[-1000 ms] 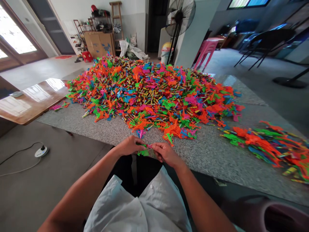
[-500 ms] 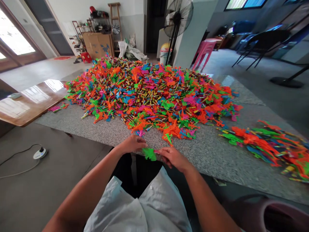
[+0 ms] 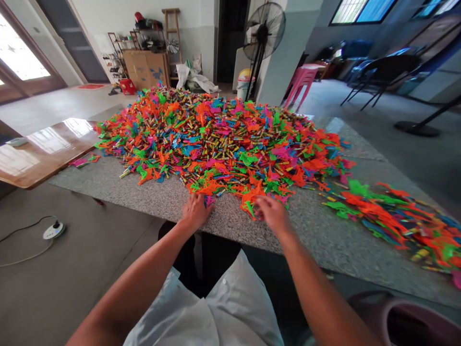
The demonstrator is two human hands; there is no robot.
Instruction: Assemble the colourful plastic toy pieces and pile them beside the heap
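Note:
My left hand (image 3: 195, 211) is at the near edge of a large heap of bright plastic pieces and small printed tubes (image 3: 223, 139). Its fingers and thumb close round a small pink-and-blue plastic piece (image 3: 209, 200), partly hidden by the hand. Slightly blurred, my right hand (image 3: 272, 213) has its fingers apart beside orange plastic pieces (image 3: 252, 194) and a green one (image 3: 248, 207) at the front of the heap. It holds nothing that I can see. A separate pile of long coloured pieces (image 3: 389, 216) lies on the right, with a green piece (image 3: 358, 187) at its far left end.
The heap rests on a grey speckled tabletop (image 3: 151, 199), whose near edge is close to my body. A wooden table (image 3: 54, 154) adjoins it on the left. Behind stand a fan (image 3: 262, 36) and pink stools (image 3: 302, 81). A mauve container (image 3: 382, 312) is at lower right.
The green piece between my hands is gone from them, and a green piece now shows at the right-hand pile. Both hands have moved forward to the heap's front edge, the right one also rightward.

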